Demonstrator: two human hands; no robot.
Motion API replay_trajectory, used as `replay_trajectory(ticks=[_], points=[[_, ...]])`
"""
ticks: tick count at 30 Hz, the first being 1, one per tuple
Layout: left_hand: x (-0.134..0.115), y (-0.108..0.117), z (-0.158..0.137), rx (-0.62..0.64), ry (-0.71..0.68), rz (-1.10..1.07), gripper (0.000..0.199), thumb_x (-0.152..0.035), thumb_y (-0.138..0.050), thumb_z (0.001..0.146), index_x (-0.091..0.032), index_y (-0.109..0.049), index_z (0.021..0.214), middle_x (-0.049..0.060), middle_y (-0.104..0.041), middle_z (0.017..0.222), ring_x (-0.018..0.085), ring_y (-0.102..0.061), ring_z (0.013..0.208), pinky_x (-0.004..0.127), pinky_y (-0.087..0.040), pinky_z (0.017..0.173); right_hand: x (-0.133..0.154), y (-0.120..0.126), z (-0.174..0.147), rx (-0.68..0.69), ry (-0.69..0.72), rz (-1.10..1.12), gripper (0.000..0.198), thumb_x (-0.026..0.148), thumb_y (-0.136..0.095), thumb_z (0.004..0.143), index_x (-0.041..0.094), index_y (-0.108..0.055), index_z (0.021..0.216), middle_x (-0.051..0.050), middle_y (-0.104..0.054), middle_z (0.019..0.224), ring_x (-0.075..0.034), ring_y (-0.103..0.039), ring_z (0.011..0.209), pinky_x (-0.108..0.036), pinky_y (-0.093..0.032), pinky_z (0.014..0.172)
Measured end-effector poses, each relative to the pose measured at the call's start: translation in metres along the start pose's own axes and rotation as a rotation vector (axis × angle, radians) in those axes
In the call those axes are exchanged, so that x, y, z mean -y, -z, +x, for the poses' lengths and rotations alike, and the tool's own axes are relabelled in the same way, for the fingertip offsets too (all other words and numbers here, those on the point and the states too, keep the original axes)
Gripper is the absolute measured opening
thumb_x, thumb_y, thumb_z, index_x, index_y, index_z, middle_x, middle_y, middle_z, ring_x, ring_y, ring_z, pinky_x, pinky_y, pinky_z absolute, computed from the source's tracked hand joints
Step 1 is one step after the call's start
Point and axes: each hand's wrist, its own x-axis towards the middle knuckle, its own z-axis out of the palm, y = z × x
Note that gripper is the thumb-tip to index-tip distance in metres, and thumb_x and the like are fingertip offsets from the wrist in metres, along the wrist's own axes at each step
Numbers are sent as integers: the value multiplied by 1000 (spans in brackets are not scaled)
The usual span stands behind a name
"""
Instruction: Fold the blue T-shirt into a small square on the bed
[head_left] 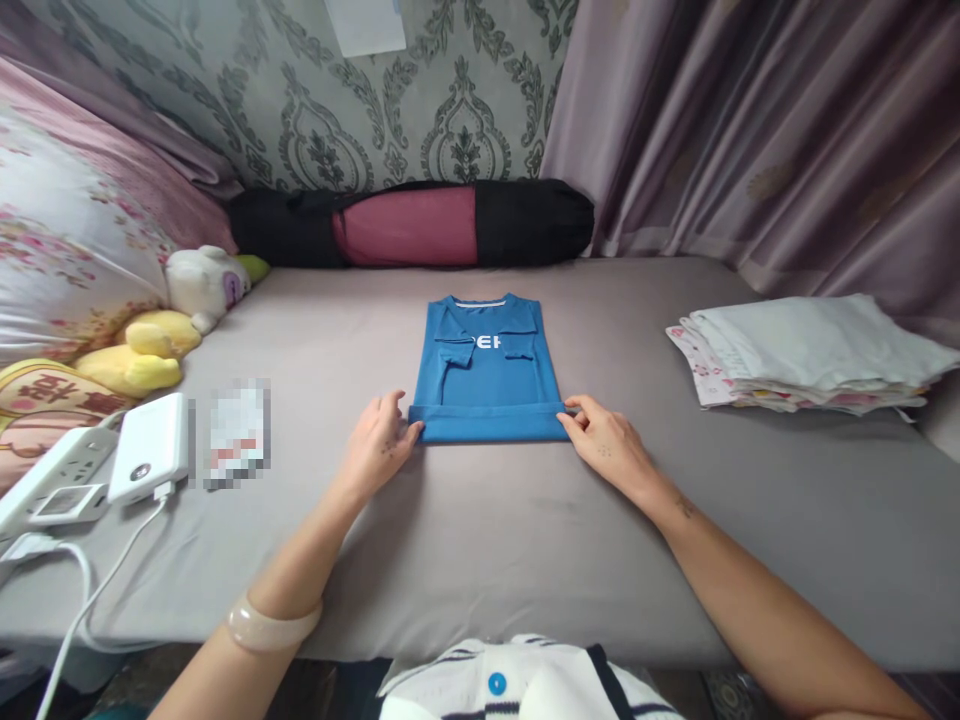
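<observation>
A blue T-shirt (491,375) lies on the grey sheet, its neckline away from me and both sleeves folded inward over the chest. White letters on its front are partly covered by the sleeves. The hem end is turned up into a flat band across the near side. My left hand (380,445) grips the band's left corner between thumb and fingers. At the opposite corner, my right hand (606,445) pinches the band the same way. Both hands rest low, close to the sheet.
On the right sits a stack of folded clothes (817,350). To the left are a white power bank (152,447) with a cable, a power strip (60,475), a blurred packet (238,435) and plush toys (202,285). A black and maroon long bag (409,227) lies along the wall.
</observation>
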Motion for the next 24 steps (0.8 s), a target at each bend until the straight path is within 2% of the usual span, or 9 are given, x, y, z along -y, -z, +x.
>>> replay_trajectory(ticks=[2, 4, 6, 8, 10, 13, 17, 24], points=[[-5, 1, 0, -38, -173, 61, 41, -39, -44, 91, -17, -48, 126, 13, -58, 114, 24, -57, 104, 41, -45, 91, 8, 5, -3, -66, 61, -80, 28, 31, -41, 98, 20, -58, 118, -7, -67, 99, -24, -63, 88, -33, -46, 71], [-15, 2, 1, 15, -361, 108, 39, -36, -38, 96, -20, -48, 129, 12, -54, 128, 26, -48, 121, 43, -40, 101, 18, 7, -6, -110, 197, -147, 36, 31, -33, 101, 17, -56, 125, -11, -61, 117, -26, -58, 105, -37, -45, 85], [-28, 1, 3, 122, -506, 145, 39, -34, -33, 98, -22, -47, 133, 8, -50, 138, 26, -36, 133, 45, -33, 108, 29, 5, -8, -66, 389, -180, 41, 32, -29, 102, 16, -50, 134, -11, -50, 135, -27, -44, 124, -43, -37, 101], [-41, -2, 5, 222, -571, 181, 43, -34, -29, 99, -22, -43, 137, 6, -44, 145, 26, -27, 140, 48, -26, 112, 38, 0, -8, 32, 552, -197, 45, 33, -28, 102, 17, -40, 142, -8, -34, 148, -27, -25, 137, -48, -24, 111], [-49, -8, 7, 290, -564, 213, 48, -37, -26, 99, -19, -39, 141, 7, -38, 149, 26, -22, 142, 50, -20, 115, 43, -6, -7, 125, 628, -212, 48, 35, -29, 102, 19, -33, 146, -5, -24, 153, -26, -13, 141, -53, -17, 113], [-54, -16, 10, 335, -516, 237, 55, -44, -23, 99, -15, -32, 145, 8, -28, 153, 26, -15, 144, 51, -15, 116, 44, -12, -5, 205, 642, -208, 50, 39, -28, 102, 21, -28, 148, -4, -17, 154, -26, -6, 142, -56, -14, 113], [-51, -19, 9, 385, -482, 224, 58, -49, -21, 98, -19, -27, 147, 5, -25, 154, 25, -12, 144, 50, -12, 117, 41, -13, -1, 277, 643, -177, 50, 41, -26, 102, 24, -25, 149, -2, -16, 154, -26, -4, 142, -58, -11, 113], [-44, -25, 9, 409, -479, 189, 54, -45, -20, 99, -22, -23, 149, 3, -21, 155, 22, -11, 144, 49, -11, 117, 40, -12, 1, 350, 630, -139, 48, 36, -29, 102, 27, -25, 149, -1, -17, 154, -25, -6, 142, -58, -9, 113]])
